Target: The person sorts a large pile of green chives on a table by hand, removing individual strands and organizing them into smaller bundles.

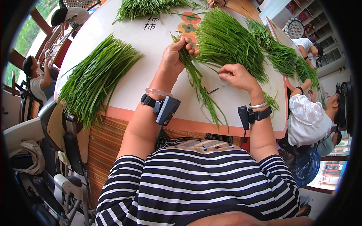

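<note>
A thin bunch of garlic chives (197,81) ran from the left grip (176,55) rightward and toward the near edge of the desk (147,43), its leaf ends fanning out. The left grip was closed around the bunch near its far end. To the right of the leaves, the right grip (239,78) was narrow, fingertips close together; whether they pinched a blade, I could not tell. A large chive heap (230,41) lay just beyond the right grip, and a second chive pile (100,75) lay well left of the left grip.
</note>
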